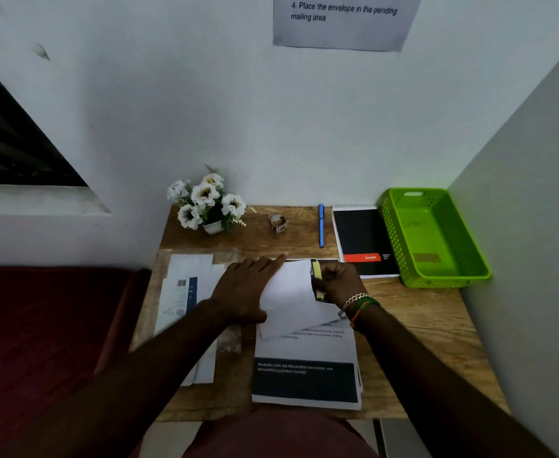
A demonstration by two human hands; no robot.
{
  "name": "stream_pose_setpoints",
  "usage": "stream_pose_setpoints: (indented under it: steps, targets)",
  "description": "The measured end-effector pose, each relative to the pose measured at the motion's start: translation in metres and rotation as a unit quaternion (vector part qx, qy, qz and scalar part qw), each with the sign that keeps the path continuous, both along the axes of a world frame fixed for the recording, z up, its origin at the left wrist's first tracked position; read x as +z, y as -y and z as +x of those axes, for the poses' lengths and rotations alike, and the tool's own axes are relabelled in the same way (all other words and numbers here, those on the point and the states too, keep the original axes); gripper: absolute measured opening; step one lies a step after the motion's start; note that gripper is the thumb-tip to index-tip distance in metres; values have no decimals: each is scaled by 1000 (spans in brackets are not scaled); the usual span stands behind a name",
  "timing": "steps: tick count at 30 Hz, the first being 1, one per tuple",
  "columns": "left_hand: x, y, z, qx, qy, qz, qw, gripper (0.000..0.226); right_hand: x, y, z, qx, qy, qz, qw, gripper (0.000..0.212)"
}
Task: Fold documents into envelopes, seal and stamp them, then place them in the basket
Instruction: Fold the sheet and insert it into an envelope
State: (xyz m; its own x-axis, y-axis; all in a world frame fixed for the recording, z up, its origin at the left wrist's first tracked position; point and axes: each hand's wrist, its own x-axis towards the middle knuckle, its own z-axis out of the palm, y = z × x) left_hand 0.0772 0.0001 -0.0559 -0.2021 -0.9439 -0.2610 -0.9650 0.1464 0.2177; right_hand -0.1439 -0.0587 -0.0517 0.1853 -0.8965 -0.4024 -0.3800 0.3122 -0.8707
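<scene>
**Two hands folding a printed sheet at a small wooden desk**

Seen from above, nearest the viewer, a stack of printed white documents with a dark band of text [305, 380] lies on the wooden desk top [413, 352]. Resting on the far end of that stack is a white sheet of paper folded over on itself [288, 299]. The person's left hand [245, 289] lies flat across the sheet's left side, fingers straight and spread, pressing it down. The right hand [337, 280], wearing a silver chain bracelet and coloured thread bands, has its fingers curled and pinches the sheet's right edge, where a yellow and black printed strip shows. To the left of the hands, a clear plastic sleeve holding white envelopes [189, 302] lies on the desk. Farther back on the right sit a black spiral notepad with a red label [364, 241] and, just beside it at the desk's right edge, a bright green perforated plastic basket [433, 236]. Along the back wall stand a blue pen [321, 224], a small roll of tape [278, 222] and a white pot of white artificial flowers [205, 203]. A printed instruction notice [344, 18] hangs on the wall above
</scene>
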Motion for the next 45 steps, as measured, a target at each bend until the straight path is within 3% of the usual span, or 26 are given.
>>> stream_pose_setpoints:
  steps: [2, 4, 6, 8, 11, 14, 21, 26, 32, 35, 39, 45]
  targets:
    - [-4, -1, 6, 9, 5, -8, 1000, 133, -6, 4, -8, -27, 1, -10, 1000, 6]
    - [-6, -3, 12, 16, 14, -11, 1000, 130, -20, 13, -21, -26, -123, -88, 988, 4]
    - [-7, -4, 16, 23, 26, 0, 999, 128, -32, 16, -36, 6, -269, -126, 955, 19]
    - [-9, -6, 19, 33, 33, 15, 999, 130, -43, 14, -48, 41, -355, -101, 929, 49]
    - [-13, -8, 20, 43, 25, 31, 998, 133, -54, 9, -55, 94, -417, -59, 902, 80]
    - [-17, -8, 19, 46, 23, 31, 998, 136, -59, 8, -55, 97, -430, -75, 894, 81]
    - [-22, -5, 20, 63, 8, 42, 997, 134, -55, 12, -59, 104, -378, -113, 913, 51]
    - [-22, -5, 20, 61, 0, 32, 998, 134, -61, 13, -62, 80, -349, -86, 929, 34]
    - [-22, -7, 26, 65, -15, -6, 998, 139, -58, 8, -70, -80, -130, -98, 983, 19]
    - [-20, -8, 29, 68, -12, -17, 997, 139, -48, 8, -80, -122, -61, -167, 976, 24]
    - [-18, -8, 31, 82, -16, -23, 996, 138, -33, 10, -89, -171, -15, -217, 961, 56]
    - [-17, -5, 29, 92, -7, -13, 996, 138, -14, 22, -90, -316, 145, -173, 921, 15]
